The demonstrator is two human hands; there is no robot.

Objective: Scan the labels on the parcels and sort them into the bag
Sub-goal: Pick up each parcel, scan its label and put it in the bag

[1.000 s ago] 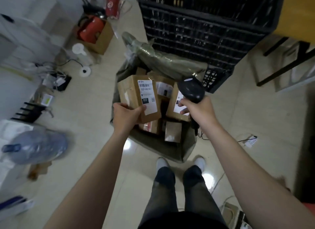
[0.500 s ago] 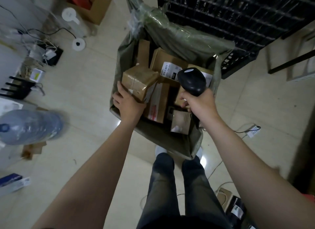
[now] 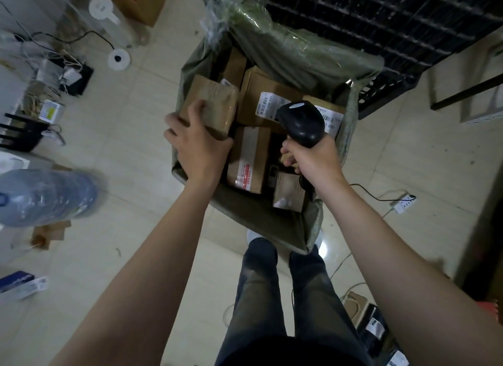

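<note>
Lowered deeper into green bag point(image 3: 299, 49) than half a second ago: brown parcel point(image 3: 215, 101), now at bag's left side, frame centre. Left hand point(image 3: 197, 147) gripping its near end, fingers curled over top. Right hand point(image 3: 313, 161) wrapped round black scanner point(image 3: 300, 122), above labelled parcels point(image 3: 261, 98) inside bag.

Six brown parcels are counted inside one green bag point(image 3: 258, 218), though more may be hidden beneath: one plain parcel point(image 3: 215, 101), one narrow parcel point(image 3: 234, 66), one large labelled parcel point(image 3: 255, 90), one labelled parcel point(image 3: 330, 113) at the far right, one red-labelled parcel point(image 3: 249, 161) and one small parcel point(image 3: 288, 192). One black scanner point(image 3: 302, 123) is seen, and two hands, the left hand point(image 3: 197, 147) and the right hand point(image 3: 313, 158). One black crate point(image 3: 381, 25), one water bottle point(image 3: 46, 196) and one white power strip point(image 3: 404, 203) are also counted.
</note>
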